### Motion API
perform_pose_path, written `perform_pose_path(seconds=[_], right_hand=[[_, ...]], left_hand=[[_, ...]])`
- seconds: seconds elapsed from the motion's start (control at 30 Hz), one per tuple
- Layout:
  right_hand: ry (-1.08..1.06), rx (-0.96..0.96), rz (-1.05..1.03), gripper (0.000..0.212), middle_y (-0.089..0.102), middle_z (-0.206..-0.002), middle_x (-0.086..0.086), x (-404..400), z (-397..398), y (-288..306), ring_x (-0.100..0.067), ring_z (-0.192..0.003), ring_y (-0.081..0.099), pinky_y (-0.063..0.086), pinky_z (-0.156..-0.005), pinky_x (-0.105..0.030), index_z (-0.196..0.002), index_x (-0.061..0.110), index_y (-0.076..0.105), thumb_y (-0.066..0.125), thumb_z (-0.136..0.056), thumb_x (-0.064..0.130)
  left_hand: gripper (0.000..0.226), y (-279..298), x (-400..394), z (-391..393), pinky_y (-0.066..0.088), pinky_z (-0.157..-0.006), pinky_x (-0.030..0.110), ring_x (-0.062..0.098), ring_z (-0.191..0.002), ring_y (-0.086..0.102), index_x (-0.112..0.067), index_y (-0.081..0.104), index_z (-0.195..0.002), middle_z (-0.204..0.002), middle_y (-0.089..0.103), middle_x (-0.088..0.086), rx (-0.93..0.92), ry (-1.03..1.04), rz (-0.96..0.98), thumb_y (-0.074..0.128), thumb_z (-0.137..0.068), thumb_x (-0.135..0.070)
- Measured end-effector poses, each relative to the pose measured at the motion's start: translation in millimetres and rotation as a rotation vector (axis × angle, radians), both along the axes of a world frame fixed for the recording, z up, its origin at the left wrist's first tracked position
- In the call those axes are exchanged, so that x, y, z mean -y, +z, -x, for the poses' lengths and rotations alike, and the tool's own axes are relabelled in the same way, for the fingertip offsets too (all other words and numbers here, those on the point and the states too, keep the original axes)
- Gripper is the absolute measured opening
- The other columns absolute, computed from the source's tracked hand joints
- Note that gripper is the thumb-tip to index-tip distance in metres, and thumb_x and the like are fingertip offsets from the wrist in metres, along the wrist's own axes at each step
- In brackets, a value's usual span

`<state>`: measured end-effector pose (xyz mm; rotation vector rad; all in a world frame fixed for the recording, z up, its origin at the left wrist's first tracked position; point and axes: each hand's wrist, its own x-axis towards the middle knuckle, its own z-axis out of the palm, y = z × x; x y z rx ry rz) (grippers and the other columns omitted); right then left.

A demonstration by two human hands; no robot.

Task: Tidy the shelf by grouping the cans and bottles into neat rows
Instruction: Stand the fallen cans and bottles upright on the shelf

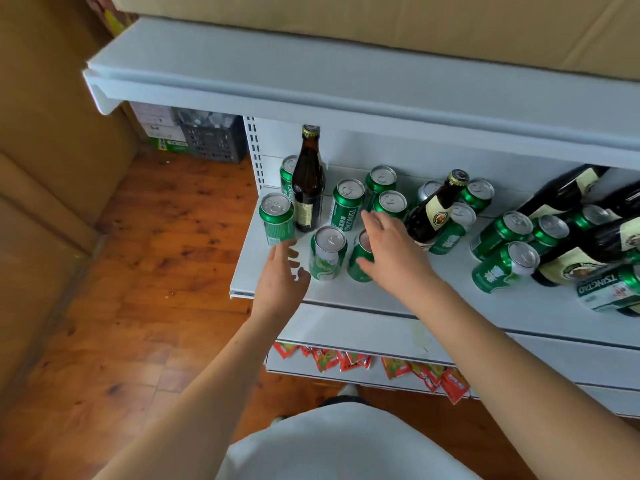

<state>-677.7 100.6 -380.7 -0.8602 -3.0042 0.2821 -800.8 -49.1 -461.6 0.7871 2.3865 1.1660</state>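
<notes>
Several green beer cans stand scattered on the white shelf. A brown bottle stands upright at the left, between two cans. A second bottle with a cream label stands mid-shelf, and more dark bottles crowd the right end among cans. My left hand hovers with loosely spread fingers just left of a front can and below the leftmost can, holding nothing. My right hand reaches with relaxed fingers over another front can, partly hiding it; I cannot tell if it touches.
A deeper white shelf overhangs above, carrying cardboard boxes. Red snack packets hang on the shelf below. Wooden floor lies to the left, with a dark crate behind and a large cardboard box at far left.
</notes>
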Motion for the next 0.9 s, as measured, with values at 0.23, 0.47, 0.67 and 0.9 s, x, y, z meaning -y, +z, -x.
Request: perform_pose_path(seconds=[0.23, 0.47, 0.67, 0.9], right_hand=[[-0.126, -0.381, -0.005, 0.051, 0.052, -0.132, -0.011, 28, 9, 22, -0.028, -0.122, 0.048, 0.042, -0.097, -0.036, -0.137, 0.009, 0.047, 0.060, -0.092, 0.029], [0.040, -0.021, -0.055, 0.088, 0.051, -0.139, -0.009, 31, 33, -7, -0.027, -0.129, 0.046, 0.031, -0.112, -0.040, -0.148, 0.013, 0.034, 0.066, -0.081, 0.059], [0.031, 0.132, -0.158, 0.073, 0.058, -0.121, -0.004, 28, 55, -17, -0.025, -0.120, 0.051, 0.019, -0.118, -0.039, -0.128, 0.018, 0.047, 0.070, -0.074, 0.060], [-0.031, 0.196, -0.183, 0.072, 0.055, -0.127, -0.007, 35, 61, -17, -0.028, -0.120, 0.049, 0.034, -0.099, -0.040, -0.131, 0.019, 0.044, 0.068, -0.077, 0.061]], left_hand=[[0.041, 27, 31, 33, 0.052, -0.078, 0.020, 0.009, -0.101, 0.056, -0.021, 0.048, -0.130, -0.123, 0.053, -0.002, -0.157, 0.192, -0.128, 0.064, -0.092, -0.018], [0.069, 30, 26, 61, 0.046, -0.107, 0.041, 0.023, -0.132, 0.042, -0.021, 0.035, -0.145, -0.148, 0.035, 0.005, -0.219, 0.028, -0.007, 0.073, -0.087, -0.025], [0.094, 35, -15, 88, 0.046, -0.104, 0.040, 0.025, -0.132, 0.043, -0.017, 0.022, -0.152, -0.149, 0.032, 0.009, -0.094, -0.084, 0.070, 0.080, -0.080, -0.037], [0.062, 32, -16, 117, 0.050, -0.081, 0.026, 0.016, -0.102, 0.056, -0.026, 0.050, -0.127, -0.123, 0.057, 0.000, -0.120, -0.210, 0.027, 0.084, -0.075, -0.030]])
